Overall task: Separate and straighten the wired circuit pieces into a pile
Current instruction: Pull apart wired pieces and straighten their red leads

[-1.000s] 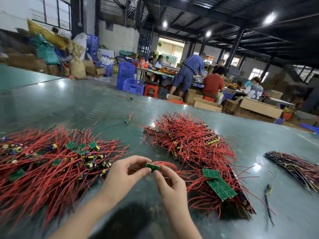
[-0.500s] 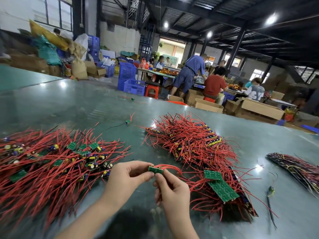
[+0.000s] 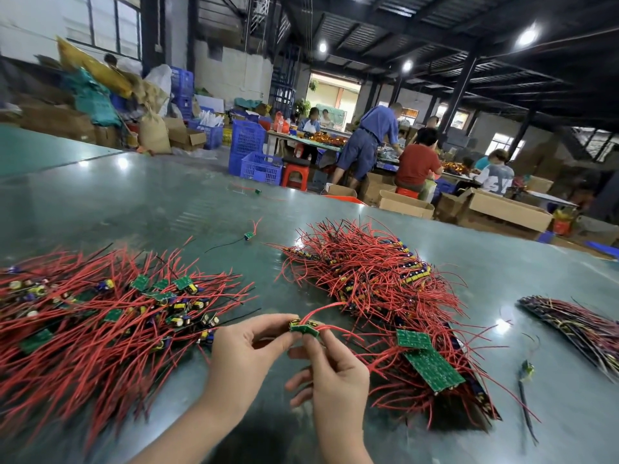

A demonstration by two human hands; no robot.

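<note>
Pinching circuit piece (image 3: 304,328), both hands.

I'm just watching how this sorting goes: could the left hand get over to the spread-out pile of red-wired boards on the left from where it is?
Probably yes. The left hand hangs right beside that pile's near edge, with nothing between them. But it and the right hand both pinch the small green board, so it must let go first.
</note>
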